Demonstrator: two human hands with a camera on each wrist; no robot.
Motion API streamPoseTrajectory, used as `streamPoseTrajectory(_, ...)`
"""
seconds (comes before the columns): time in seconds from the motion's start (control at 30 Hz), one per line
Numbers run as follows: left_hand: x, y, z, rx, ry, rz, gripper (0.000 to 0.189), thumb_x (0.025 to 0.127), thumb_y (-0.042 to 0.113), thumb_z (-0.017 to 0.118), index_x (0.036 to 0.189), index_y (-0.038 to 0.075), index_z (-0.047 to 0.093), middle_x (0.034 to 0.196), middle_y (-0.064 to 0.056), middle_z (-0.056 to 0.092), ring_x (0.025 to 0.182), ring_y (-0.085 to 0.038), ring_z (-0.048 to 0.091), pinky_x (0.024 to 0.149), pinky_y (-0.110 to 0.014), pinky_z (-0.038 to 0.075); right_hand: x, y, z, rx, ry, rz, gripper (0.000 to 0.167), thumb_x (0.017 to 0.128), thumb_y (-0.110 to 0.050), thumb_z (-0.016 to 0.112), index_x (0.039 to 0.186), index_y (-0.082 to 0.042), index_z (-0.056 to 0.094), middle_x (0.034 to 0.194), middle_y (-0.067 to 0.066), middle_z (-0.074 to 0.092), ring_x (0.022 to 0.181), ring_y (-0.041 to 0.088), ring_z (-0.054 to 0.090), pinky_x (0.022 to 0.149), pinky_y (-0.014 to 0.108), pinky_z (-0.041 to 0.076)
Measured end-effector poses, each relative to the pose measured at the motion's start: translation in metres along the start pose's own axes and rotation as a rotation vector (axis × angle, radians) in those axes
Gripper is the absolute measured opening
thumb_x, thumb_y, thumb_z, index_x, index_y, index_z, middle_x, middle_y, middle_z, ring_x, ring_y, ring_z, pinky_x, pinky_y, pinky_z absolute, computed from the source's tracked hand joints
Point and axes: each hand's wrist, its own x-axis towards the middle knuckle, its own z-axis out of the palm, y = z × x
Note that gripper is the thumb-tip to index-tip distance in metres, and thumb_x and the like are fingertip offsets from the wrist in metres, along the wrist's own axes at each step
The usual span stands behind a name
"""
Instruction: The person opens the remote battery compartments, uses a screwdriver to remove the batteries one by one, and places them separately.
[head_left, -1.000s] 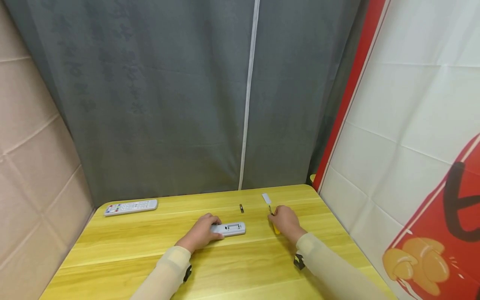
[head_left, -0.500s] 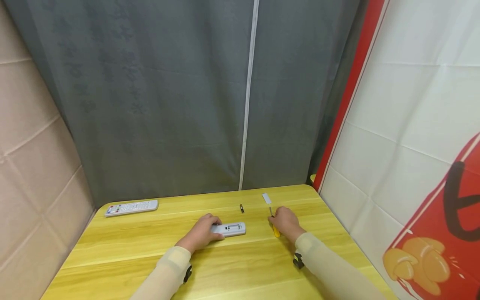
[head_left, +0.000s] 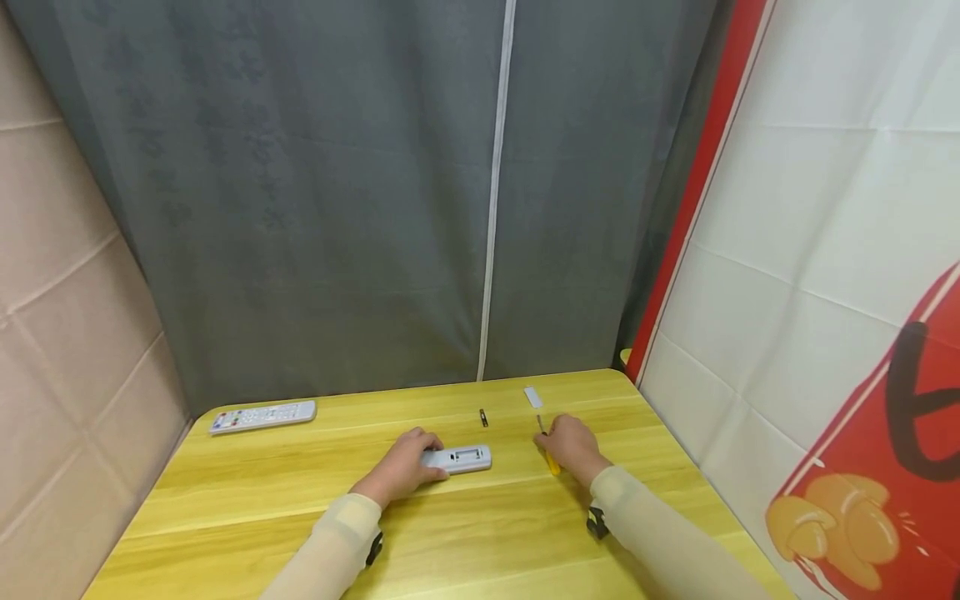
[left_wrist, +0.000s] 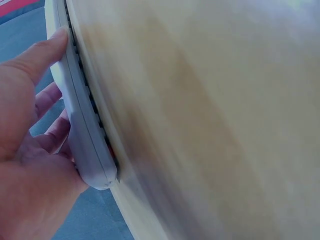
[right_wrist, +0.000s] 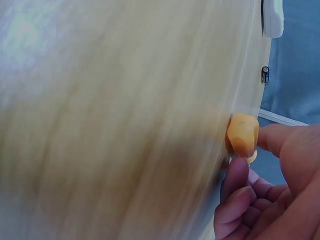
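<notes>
My left hand [head_left: 403,465] grips the left end of a grey remote control [head_left: 467,458], which lies back up with its battery compartment uncovered. In the left wrist view its button side faces the table, the thumb [left_wrist: 46,50] on one edge and the fingers on the other. My right hand [head_left: 572,443] pinches a screwdriver with a yellow handle [head_left: 553,464]; the metal shaft points away from me. The right wrist view shows the handle's end [right_wrist: 243,134] between thumb and fingers. Beyond the remote lies a small black battery [head_left: 483,417]. A grey battery cover [head_left: 533,397] lies past the screwdriver's tip.
Another remote control [head_left: 262,416], buttons up, lies at the far left of the wooden table [head_left: 300,517]. A dark grey curtain [head_left: 337,208] hangs behind the table's back edge. Cloth walls stand at both sides, the right wall [head_left: 787,250] with red print.
The screwdriver's handle has shifted slightly toward me in my right hand, leaving a little more gap between shaft and battery cover. My left hand and the remote control have stayed put.
</notes>
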Motion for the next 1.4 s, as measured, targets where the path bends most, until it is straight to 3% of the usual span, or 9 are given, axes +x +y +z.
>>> streamPoseTrajectory(0.37, 0.001, -0.005, -0.001, -0.009, -0.017, -0.01, 0.053, 0.094, 0.036, 0.092, 0.134, 0.007, 0.072, 0.118, 0.0, 0.063, 0.108, -0.021, 0.057, 0.099, -0.05, 0.051, -0.004, 0.0, -0.003, 0.019, -0.016, 0.008, 0.058, 0.097, -0.04, 0.084, 0.055, -0.017, 0.05, 0.049, -0.006, 0.039, 0.046, 0.012, 0.035, 0.046, 0.029, 0.029)
streamPoseTrajectory(0.47, 0.0, -0.006, -0.005, -0.027, -0.01, 0.007, 0.057, 0.094, 0.037, 0.092, 0.135, 0.004, 0.071, 0.12, -0.004, 0.063, 0.108, -0.024, 0.059, 0.099, -0.051, 0.052, -0.005, 0.001, -0.004, 0.027, -0.01, 0.023, 0.058, 0.096, -0.042, 0.084, 0.056, -0.017, 0.051, 0.051, -0.005, 0.04, 0.048, 0.013, 0.036, 0.047, 0.03, 0.03)
streamPoseTrajectory(0.5, 0.001, -0.014, -0.002, -0.03, 0.001, 0.045, 0.059, 0.095, 0.042, 0.09, 0.137, 0.005, 0.07, 0.123, -0.004, 0.063, 0.109, -0.023, 0.059, 0.099, -0.048, 0.052, -0.005, 0.002, -0.005, 0.034, -0.007, 0.03, 0.058, 0.096, -0.043, 0.085, 0.056, -0.017, 0.052, 0.051, -0.005, 0.041, 0.048, 0.014, 0.037, 0.047, 0.03, 0.031)
streamPoseTrajectory(0.67, -0.003, -0.016, -0.012, -0.036, 0.01, 0.03, 0.064, 0.094, 0.045, 0.09, 0.14, 0.006, 0.07, 0.13, -0.007, 0.063, 0.119, -0.027, 0.059, 0.104, -0.05, 0.053, -0.004, 0.001, -0.007, 0.063, -0.008, 0.043, 0.051, 0.096, -0.045, 0.086, 0.064, -0.015, 0.058, 0.058, -0.003, 0.049, 0.053, 0.015, 0.045, 0.051, 0.032, 0.036)
streamPoseTrajectory(0.77, -0.009, -0.008, -0.025, -0.03, 0.007, -0.027, 0.059, 0.094, 0.038, 0.092, 0.138, 0.005, 0.07, 0.132, -0.008, 0.063, 0.126, -0.033, 0.059, 0.107, -0.056, 0.052, -0.005, 0.0, -0.009, 0.061, -0.005, -0.006, 0.049, 0.099, -0.043, 0.084, 0.067, -0.015, 0.059, 0.059, -0.003, 0.049, 0.054, 0.015, 0.046, 0.053, 0.032, 0.037)
streamPoseTrajectory(0.93, -0.018, -0.009, -0.038, -0.04, 0.019, -0.025, 0.047, 0.097, 0.03, 0.089, 0.134, 0.007, 0.072, 0.132, -0.007, 0.064, 0.129, -0.037, 0.06, 0.105, -0.056, 0.053, -0.012, -0.003, -0.014, 0.08, -0.005, -0.113, 0.04, 0.102, -0.038, 0.08, 0.076, -0.015, 0.06, 0.062, -0.003, 0.051, 0.055, 0.013, 0.046, 0.057, 0.033, 0.039)
streamPoseTrajectory(1.27, -0.037, -0.021, -0.055, -0.032, 0.059, -0.073, 0.036, 0.101, 0.03, 0.085, 0.132, 0.015, 0.074, 0.133, -0.002, 0.065, 0.134, -0.038, 0.06, 0.108, -0.057, 0.052, -0.022, -0.01, -0.02, 0.117, -0.084, -0.243, 0.026, 0.105, -0.037, 0.078, 0.095, -0.016, 0.066, 0.07, -0.002, 0.054, 0.059, 0.012, 0.047, 0.06, 0.032, 0.042)
streamPoseTrajectory(1.4, -0.045, -0.026, -0.06, -0.015, 0.072, -0.082, 0.036, 0.102, 0.03, 0.084, 0.132, 0.014, 0.074, 0.134, -0.003, 0.065, 0.135, -0.039, 0.06, 0.109, -0.058, 0.052, -0.024, -0.011, -0.022, 0.124, -0.108, -0.281, 0.03, 0.104, -0.039, 0.08, 0.107, -0.012, 0.068, 0.077, -0.002, 0.057, 0.062, 0.012, 0.05, 0.06, 0.032, 0.043)
